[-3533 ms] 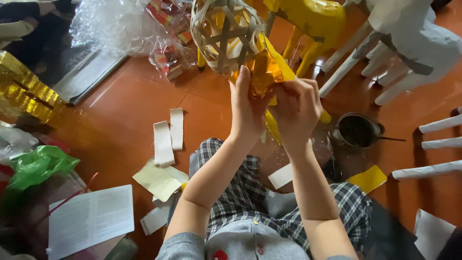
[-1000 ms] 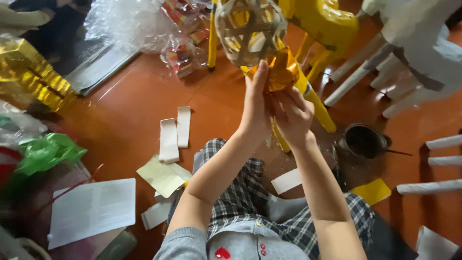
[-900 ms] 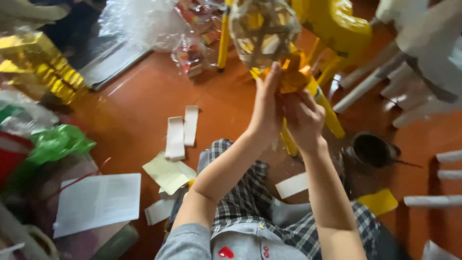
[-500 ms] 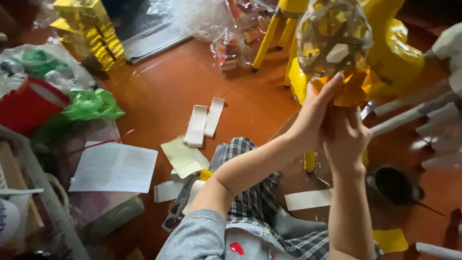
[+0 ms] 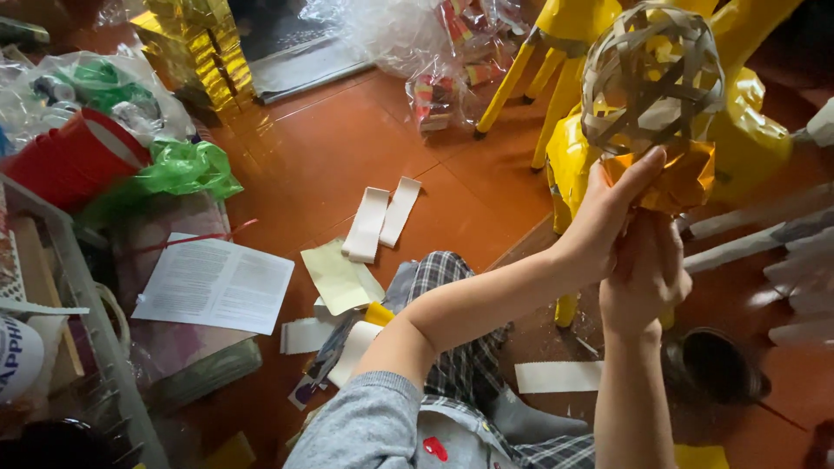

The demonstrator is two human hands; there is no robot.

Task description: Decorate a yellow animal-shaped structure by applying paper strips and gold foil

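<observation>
In the upper right of the frame, both hands are holding up a round openwork ball woven of pale grey-brown strips (image 5: pixel 651 74), with shiny gold foil showing through its gaps and bunching into a crumpled orange-gold collar just beneath it. The left hand (image 5: pixel 608 213) is closing around that foil collar from the left side, its thumb pressing up against the lower edge of the ball. The right hand (image 5: pixel 645 278) is sitting just below and touching the left, fingers curling tightly around the part under the foil; what exactly it is gripping there is hidden by the hand itself.

Behind the ball, yellow paper-covered figures with long thin legs (image 5: pixel 565 52) are standing on the reddish-brown floor (image 5: pixel 295 156). Two white paper strips (image 5: pixel 382 217) are lying side by side in the centre of the frame, with a pale yellow sheet (image 5: pixel 334 278) just below them and a printed white page (image 5: pixel 217 282) to the left. Another white strip (image 5: pixel 558 376) is lying lower right, near a dark round pot (image 5: pixel 717 365). At upper left, a stack of gold foil blocks (image 5: pixel 195 43) is standing, with a red cup (image 5: pixel 74 161) and a green plastic bag (image 5: pixel 182 169) beneath it. The person's checked trousers (image 5: pixel 452 347) are filling the lower centre.
</observation>
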